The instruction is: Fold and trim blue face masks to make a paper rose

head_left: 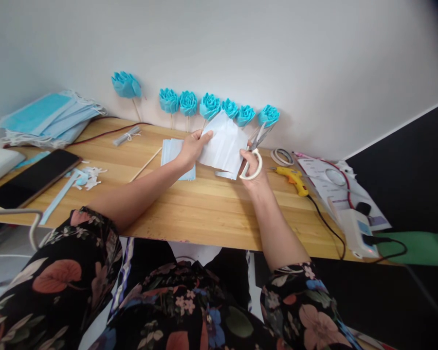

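My left hand pinches the top left edge of a white pleated mask sheet and holds it up above the wooden table. In my right hand is a pair of white-handled scissors, fingers through the loops, blades pointing up at the sheet's right edge. A small stack of pale blue cut sheets lies on the table under my left hand. Behind the sheet, several blue fabric roses on sticks lean against the wall.
A pile of blue face masks sits at far left, a dark phone and white scraps nearer. A wooden stick lies beside the stack. Right: tape rolls, yellow glue gun, papers, power strip.
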Tool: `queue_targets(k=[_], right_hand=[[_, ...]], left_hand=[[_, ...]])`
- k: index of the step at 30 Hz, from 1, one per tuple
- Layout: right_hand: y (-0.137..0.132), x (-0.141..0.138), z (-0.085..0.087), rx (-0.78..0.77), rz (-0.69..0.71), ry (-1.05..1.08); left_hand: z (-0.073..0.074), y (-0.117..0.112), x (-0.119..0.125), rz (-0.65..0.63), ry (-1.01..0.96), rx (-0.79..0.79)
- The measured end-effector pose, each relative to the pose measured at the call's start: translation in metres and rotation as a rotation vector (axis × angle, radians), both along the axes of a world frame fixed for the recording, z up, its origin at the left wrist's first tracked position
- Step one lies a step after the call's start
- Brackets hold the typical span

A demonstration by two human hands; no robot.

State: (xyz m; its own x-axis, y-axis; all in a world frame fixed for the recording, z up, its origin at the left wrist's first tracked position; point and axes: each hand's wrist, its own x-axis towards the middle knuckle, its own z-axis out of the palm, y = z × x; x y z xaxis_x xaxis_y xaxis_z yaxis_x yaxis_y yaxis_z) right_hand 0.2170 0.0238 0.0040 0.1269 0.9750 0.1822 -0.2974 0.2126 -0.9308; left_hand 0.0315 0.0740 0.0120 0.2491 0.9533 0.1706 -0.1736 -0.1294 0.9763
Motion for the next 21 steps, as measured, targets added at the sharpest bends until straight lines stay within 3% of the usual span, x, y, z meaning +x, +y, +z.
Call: queue_targets(k=[3,10,21], right_hand=[[0.002,0.002,-0.001,0.0,-0.004,-0.021],[0.0,0.005,0.002,-0.002,0.002,-0.071],[-0.009,-0.01,0.002,-0.116,0.165,-0.065]], left_hand=[[0.004,-0.001,-0.001,0.163,-0.042,0.028],[0.011,-0.003,-0.001,0.212,-0.066,0.115],[0.013,0.003,-0.002,0.329,-0.17,0.164]])
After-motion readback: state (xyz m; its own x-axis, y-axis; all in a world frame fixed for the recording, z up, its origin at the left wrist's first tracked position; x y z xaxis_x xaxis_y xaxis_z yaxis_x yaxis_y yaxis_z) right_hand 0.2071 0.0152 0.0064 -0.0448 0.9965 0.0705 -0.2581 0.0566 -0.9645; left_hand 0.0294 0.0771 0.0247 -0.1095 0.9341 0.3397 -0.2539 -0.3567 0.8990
